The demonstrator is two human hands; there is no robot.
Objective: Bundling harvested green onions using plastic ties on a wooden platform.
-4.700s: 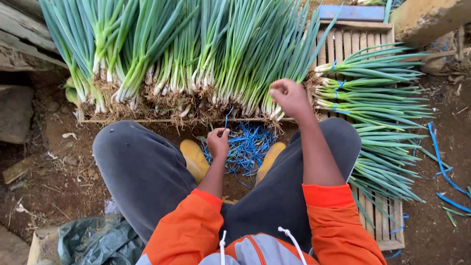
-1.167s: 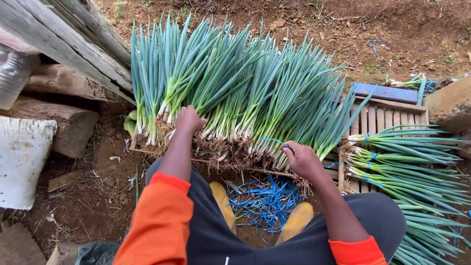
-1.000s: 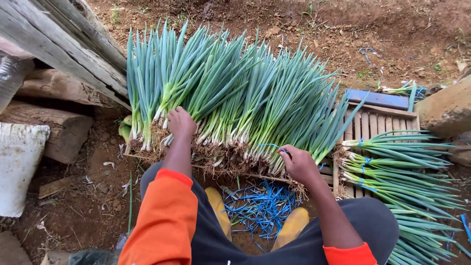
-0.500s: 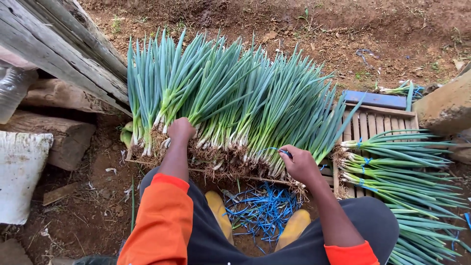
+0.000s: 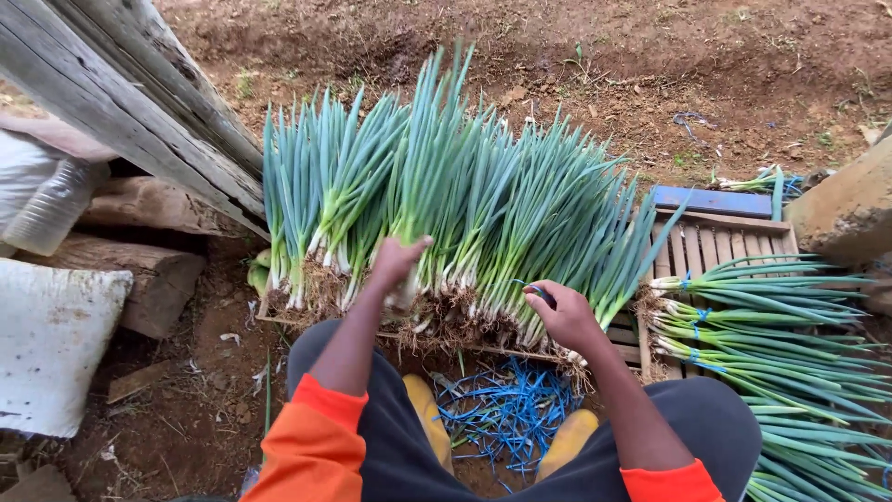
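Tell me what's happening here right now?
A person crouches over a row of green onions laid out on the dirt. The left hand grips a clump of stalks near the white ends. The right hand pinches a blue tie by the roots. A heap of loose blue ties lies between the yellow boots. Tied bundles are stacked on a wooden crate to the right.

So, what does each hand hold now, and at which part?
The left hand grips a bunch of green onions at the white lower stalks, just above the roots. The right hand pinches a blue tie strip near its end between the fingers.
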